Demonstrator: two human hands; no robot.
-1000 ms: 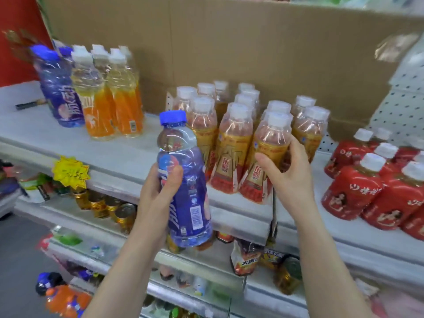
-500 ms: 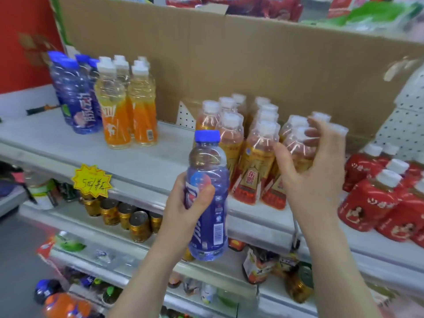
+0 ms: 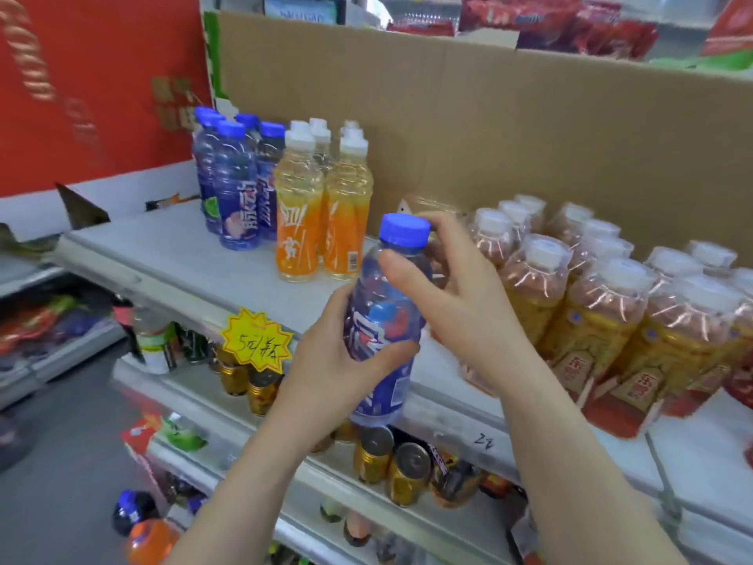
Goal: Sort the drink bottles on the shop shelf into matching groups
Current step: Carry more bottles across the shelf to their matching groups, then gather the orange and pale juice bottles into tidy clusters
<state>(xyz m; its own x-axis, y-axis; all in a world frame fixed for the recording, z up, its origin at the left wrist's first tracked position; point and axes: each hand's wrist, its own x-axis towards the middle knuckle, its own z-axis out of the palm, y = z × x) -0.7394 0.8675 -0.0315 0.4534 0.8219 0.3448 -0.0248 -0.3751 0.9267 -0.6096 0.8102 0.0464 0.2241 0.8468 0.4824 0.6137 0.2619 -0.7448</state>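
Note:
A blue-capped blue bottle is held upright in front of the shelf. My left hand wraps its lower body. My right hand grips its neck and shoulder just under the cap. At the back left of the shelf stands a group of matching blue bottles, with orange bottles right beside them. To the right, several amber bottles with white caps stand packed together in shrink wrap.
A cardboard panel backs the shelf. A yellow star price tag hangs on the shelf's front edge. Gold cans fill the shelf below. A red wall rises at the left. Bare shelf surface lies in front of the blue and orange groups.
My right hand left the amber bottles and took hold of the blue bottle's neck. The bottle rose, and the view swung left toward the blue and orange groups.

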